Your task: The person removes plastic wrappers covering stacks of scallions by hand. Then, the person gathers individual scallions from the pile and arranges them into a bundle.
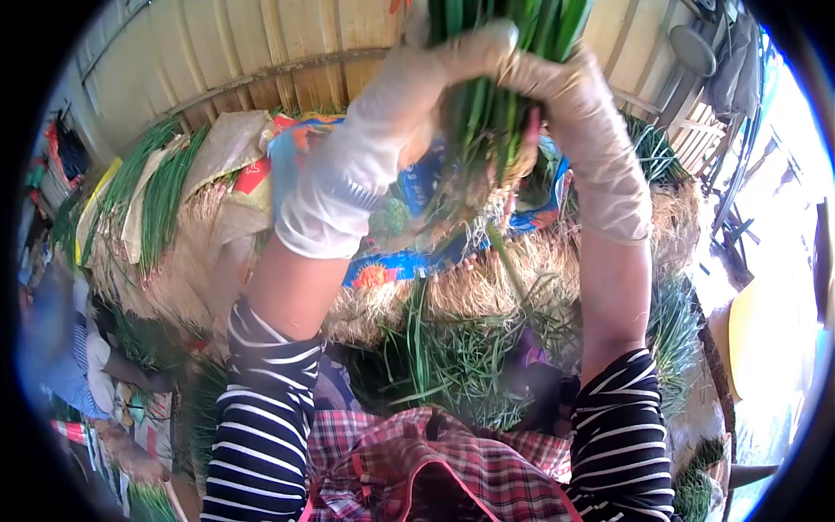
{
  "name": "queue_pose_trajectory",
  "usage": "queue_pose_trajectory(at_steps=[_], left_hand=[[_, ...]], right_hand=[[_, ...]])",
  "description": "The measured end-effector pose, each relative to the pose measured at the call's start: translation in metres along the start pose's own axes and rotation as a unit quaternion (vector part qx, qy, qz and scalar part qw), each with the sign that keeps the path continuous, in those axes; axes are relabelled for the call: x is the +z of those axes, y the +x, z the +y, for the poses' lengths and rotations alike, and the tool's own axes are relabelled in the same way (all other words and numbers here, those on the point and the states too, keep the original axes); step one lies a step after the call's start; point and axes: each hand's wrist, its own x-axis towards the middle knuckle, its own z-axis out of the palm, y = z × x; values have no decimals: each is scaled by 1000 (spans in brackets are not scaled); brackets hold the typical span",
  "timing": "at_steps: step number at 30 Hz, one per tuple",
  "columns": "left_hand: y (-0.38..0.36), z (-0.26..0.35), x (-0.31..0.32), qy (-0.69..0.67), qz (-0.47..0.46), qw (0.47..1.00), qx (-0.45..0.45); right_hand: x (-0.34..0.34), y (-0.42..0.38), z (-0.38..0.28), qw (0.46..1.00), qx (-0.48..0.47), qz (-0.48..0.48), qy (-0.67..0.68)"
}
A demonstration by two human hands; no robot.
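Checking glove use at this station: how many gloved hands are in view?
2. The left hand grips the green onion bunch from the left; the right hand grips it from the right. A co-worker sits at far left, whose hands are too blurred to tell.

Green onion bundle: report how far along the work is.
Done, by the look of it: stacks of green onions lie piled at the left, roots outward. In hand: the left hand and right hand, both gloved, grip one green onion bundle held up. Left: loose green onions are scattered below, unbundled.
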Motion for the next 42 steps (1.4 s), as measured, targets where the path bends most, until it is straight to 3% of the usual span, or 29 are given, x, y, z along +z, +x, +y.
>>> queue_pose_trajectory(at_steps=[2,4,6,7,11,12,14,15,16,18,19,21,22,23,25,27,28,30,33,35,38,39,41,42], left_hand=[[-3,-24,-26,103,29,994,-7],[-9,-69,-61,124,106,986,-20],[-21,-113,-99,111,165,978,-56],[-26,-124,-108,91,183,976,-77],[-32,-121,-113,76,176,977,-98],[-29,-118,-108,63,183,976,-104],[-23,-127,-93,48,244,967,-62],[-18,-132,-82,42,271,961,-42],[-11,-130,-66,48,271,962,1],[-6,-104,-38,54,187,979,-56],[-1,-92,-18,45,134,986,-85],[7,-78,20,99,65,993,-24],[9,-75,35,113,21,993,4],[8,-75,43,132,-9,991,33],[6,-76,55,258,-85,962,26],[-8,-97,50,224,-58,971,-57],[-20,-108,44,208,-30,970,-125],[-47,-139,15,126,17,967,-221],[-99,-165,-17,128,93,945,-286],[-144,-174,-54,73,149,935,-312],[-198,-170,-92,-65,200,927,-311],[-211,-168,-110,-109,198,924,-308],[-225,-162,-129,-146,189,928,-287],[-227,-157,-134,-116,218,927,-281]], right_hand=[[-11,10,36,989,67,-83,-99],[-23,12,170,976,46,-135,-163],[-20,-11,221,970,113,-162,-141],[-12,-31,218,970,170,-156,-75],[8,-52,229,979,152,-132,-4],[13,-53,235,981,151,-110,-43],[26,-56,246,979,145,-64,-124],[32,-52,245,995,97,-7,-18],[32,-45,242,998,49,19,-28],[13,-53,202,986,103,117,-57],[3,-62,161,981,92,173,-11],[-36,-84,97,953,80,257,-140],[-66,-105,80,952,42,292,-85],[-90,-133,48,920,-21,341,-190],[-152,-201,1,878,-29,445,-176],[-189,-275,-75,851,13,500,-162],[-196,-308,-105,810,-33,560,-173],[-218,-378,-164,769,-31,617,-166],[-236,-468,-207,727,-31,648,-223],[-249,-508,-222,741,-18,633,-223],[-276,-534,-221,660,97,708,-232],[-312,-562,-216,657,139,717,-189],[-371,-577,-187,684,167,698,-131],[-399,-587,-165,703,190,661,-180]])
